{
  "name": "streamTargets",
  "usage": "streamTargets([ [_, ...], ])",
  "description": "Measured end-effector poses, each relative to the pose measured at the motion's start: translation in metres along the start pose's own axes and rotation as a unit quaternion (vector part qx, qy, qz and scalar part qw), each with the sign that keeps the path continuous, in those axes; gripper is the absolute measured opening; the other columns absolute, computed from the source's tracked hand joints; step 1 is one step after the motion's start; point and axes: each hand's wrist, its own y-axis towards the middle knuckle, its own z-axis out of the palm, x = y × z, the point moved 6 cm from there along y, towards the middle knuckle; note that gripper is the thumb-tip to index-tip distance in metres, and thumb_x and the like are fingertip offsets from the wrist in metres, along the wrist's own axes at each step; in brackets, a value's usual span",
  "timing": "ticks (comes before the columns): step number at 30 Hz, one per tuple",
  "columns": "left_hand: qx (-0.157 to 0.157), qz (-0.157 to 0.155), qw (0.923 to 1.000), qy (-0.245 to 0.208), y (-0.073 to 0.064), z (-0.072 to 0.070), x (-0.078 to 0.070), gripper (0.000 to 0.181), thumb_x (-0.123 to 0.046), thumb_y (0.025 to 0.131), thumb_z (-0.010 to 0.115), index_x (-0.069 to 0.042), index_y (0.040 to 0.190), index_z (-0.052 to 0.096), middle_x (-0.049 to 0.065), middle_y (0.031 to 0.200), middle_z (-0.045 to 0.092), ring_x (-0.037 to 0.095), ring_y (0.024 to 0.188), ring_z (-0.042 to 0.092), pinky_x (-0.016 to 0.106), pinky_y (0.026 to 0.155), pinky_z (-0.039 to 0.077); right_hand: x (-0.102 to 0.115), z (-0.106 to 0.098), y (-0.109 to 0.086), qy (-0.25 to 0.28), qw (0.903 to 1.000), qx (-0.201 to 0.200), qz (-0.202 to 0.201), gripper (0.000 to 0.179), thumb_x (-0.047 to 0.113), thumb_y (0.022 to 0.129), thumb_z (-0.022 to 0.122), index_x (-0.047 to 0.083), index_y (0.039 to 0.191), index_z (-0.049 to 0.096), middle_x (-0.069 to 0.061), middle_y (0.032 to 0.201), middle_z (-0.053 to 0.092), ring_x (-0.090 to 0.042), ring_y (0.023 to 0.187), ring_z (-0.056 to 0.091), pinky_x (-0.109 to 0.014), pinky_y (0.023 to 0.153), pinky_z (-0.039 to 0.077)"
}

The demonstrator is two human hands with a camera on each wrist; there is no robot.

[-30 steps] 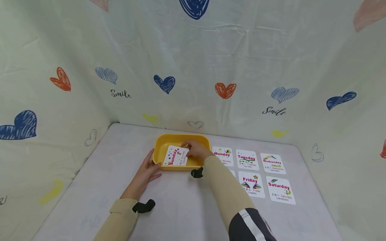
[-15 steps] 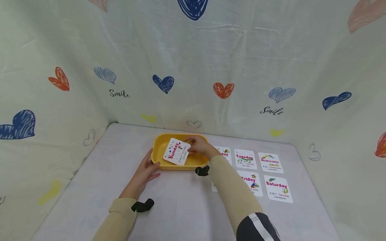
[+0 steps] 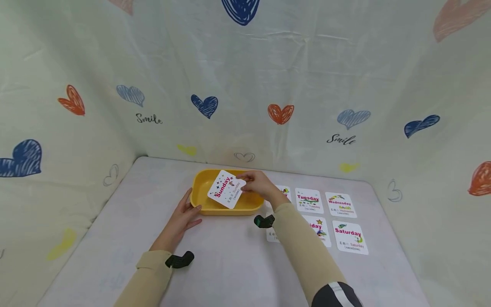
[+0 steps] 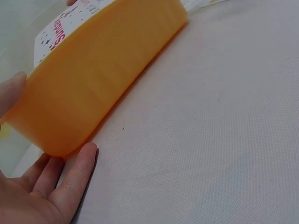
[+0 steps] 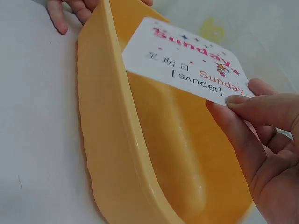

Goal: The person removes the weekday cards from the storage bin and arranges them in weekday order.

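My right hand [image 3: 261,184] pinches the white Sunday card [image 5: 182,58] by one corner between thumb and fingers. The card, printed with pink and red lettering and small stars, is tilted over the yellow plastic tray [image 5: 107,107]. My left hand [image 3: 181,221] holds the tray's near left corner. One fingertip lies at the rim in the left wrist view, while other fingers [image 4: 77,175] rest low by its base on the table. No other card shows in the visible part of the tray.
Right of the tray, weekday cards lie in two rows, including a Tuesday card [image 3: 309,201], a Wednesday card [image 3: 341,204] and a Saturday card [image 3: 350,237]. My right forearm partly covers the others. A heart-printed cloth [image 3: 238,76] hangs behind the white table [image 3: 226,264].
My right hand has raised the Sunday card from inside the tray and tilted it, moving slightly right. My left hand stays at the tray's corner. The whole view has shifted slightly.
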Motion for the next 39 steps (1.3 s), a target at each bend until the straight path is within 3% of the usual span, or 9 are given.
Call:
streamTargets([
  [7,0.001,0.0,1.0,-0.001,0.0,-0.001,0.0,0.082,-0.021,0.095,0.065,-0.042,0.155,0.014,0.018,0.151,0.03,0.035,0.129,0.044,0.042,0.091,0.052,0.002,-0.015,-0.018,0.043,0.9968,-0.067,0.003,0.037,-0.011,0.086,0.066,0.005,0.119,0.069,-0.012,0.096,0.051,-0.024,0.086,0.064,-0.031,0.08,0.057],
  [11,0.003,0.0,1.0,0.0,-0.001,-0.002,0.001,0.082,-0.019,0.095,0.065,-0.042,0.155,0.014,0.018,0.149,0.031,0.035,0.128,0.044,0.042,0.09,0.053,0.0,-0.021,-0.029,0.101,0.9891,-0.107,-0.012,0.038,-0.013,0.084,0.067,0.001,0.119,0.067,-0.011,0.092,0.052,-0.022,0.082,0.064,-0.031,0.078,0.058],
  [19,0.011,0.004,0.9999,0.004,-0.002,0.0,0.001,0.084,-0.022,0.094,0.066,-0.04,0.156,0.013,0.019,0.149,0.031,0.034,0.126,0.045,0.04,0.089,0.054,-0.003,-0.024,-0.055,0.186,0.9719,-0.142,-0.027,0.04,-0.017,0.082,0.066,0.0,0.119,0.066,-0.01,0.088,0.045,-0.021,0.078,0.066,-0.034,0.077,0.058],
  [32,0.009,0.001,0.9999,-0.005,-0.002,0.002,-0.002,0.083,-0.022,0.094,0.066,-0.042,0.155,0.014,0.017,0.15,0.03,0.032,0.125,0.046,0.039,0.089,0.054,-0.005,-0.041,-0.111,0.204,0.9563,-0.204,-0.044,0.042,-0.018,0.081,0.064,-0.002,0.12,0.063,-0.012,0.089,0.05,-0.021,0.078,0.067,-0.036,0.078,0.058],
  [39,0.01,-0.004,0.9999,-0.005,-0.002,0.002,-0.002,0.083,-0.023,0.094,0.066,-0.042,0.156,0.013,0.017,0.15,0.03,0.031,0.124,0.046,0.039,0.092,0.052,-0.024,-0.043,-0.138,0.197,0.9583,-0.205,-0.033,0.044,-0.017,0.083,0.06,-0.002,0.124,0.058,-0.013,0.1,0.045,-0.019,0.08,0.065,-0.036,0.078,0.058],
])
